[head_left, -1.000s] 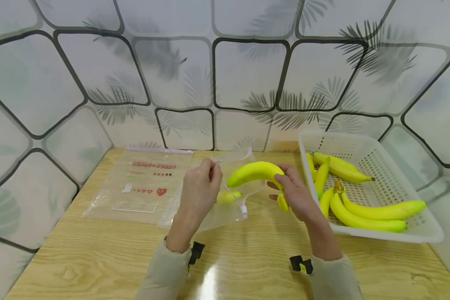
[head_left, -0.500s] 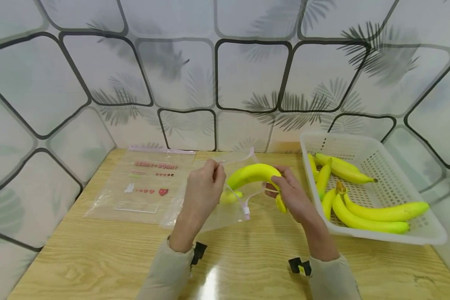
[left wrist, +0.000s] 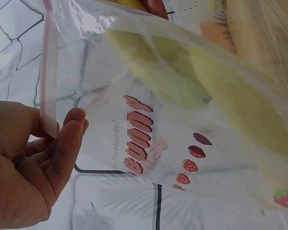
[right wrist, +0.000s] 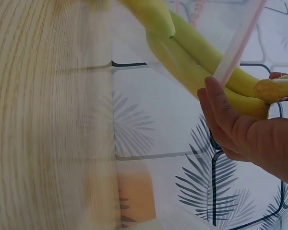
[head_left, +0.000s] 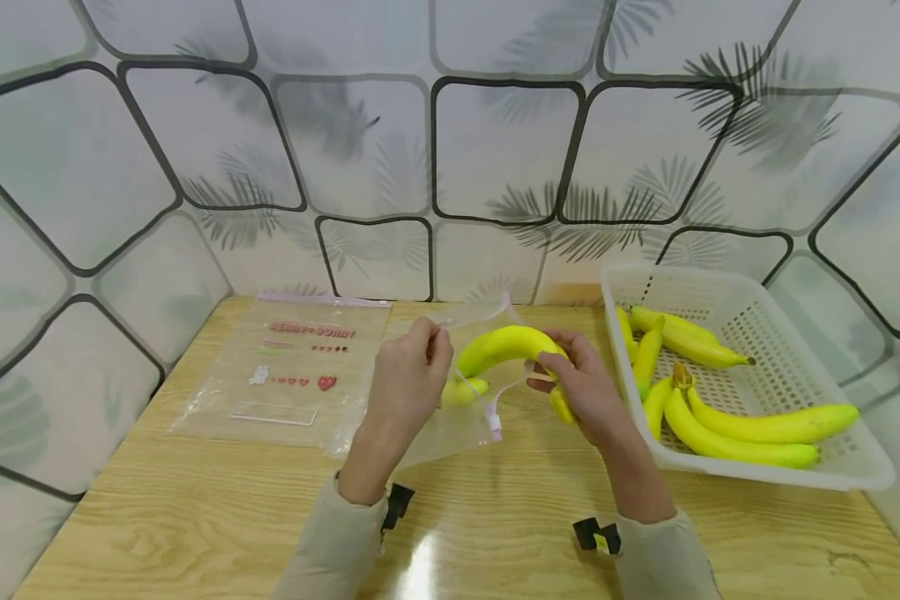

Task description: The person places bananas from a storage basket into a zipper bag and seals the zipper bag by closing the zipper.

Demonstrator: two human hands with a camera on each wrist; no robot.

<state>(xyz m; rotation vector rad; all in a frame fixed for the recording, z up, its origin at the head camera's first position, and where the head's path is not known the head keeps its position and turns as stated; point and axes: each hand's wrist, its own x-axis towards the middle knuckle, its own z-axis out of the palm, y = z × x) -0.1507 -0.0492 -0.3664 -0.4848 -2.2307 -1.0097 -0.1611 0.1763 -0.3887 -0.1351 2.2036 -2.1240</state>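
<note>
My left hand (head_left: 408, 379) pinches the pink-edged mouth of a clear zip bag (head_left: 450, 433), printed with "BUNNY" and strawberries in the left wrist view. My right hand (head_left: 581, 387) grips a small banana bunch (head_left: 506, 346) near its stem end. Its far tips reach inside the bag mouth. Two bananas lie side by side in that bunch (right wrist: 201, 64) in the right wrist view. Another banana (head_left: 461, 392) is inside the bag, partly hidden by my left hand. The pink slider (head_left: 494, 422) hangs at the near corner of the mouth.
A second printed zip bag (head_left: 285, 367) lies flat at the left. On the right, a white plastic basket (head_left: 858, 467) holds several bananas (head_left: 735, 450). The wooden table (head_left: 517, 525) backs onto a patterned wall covering (head_left: 502, 150).
My right hand has shifted slightly left with the banana bunch, whose tips sit a little further into the bag. My left hand keeps its hold on the bag edge.
</note>
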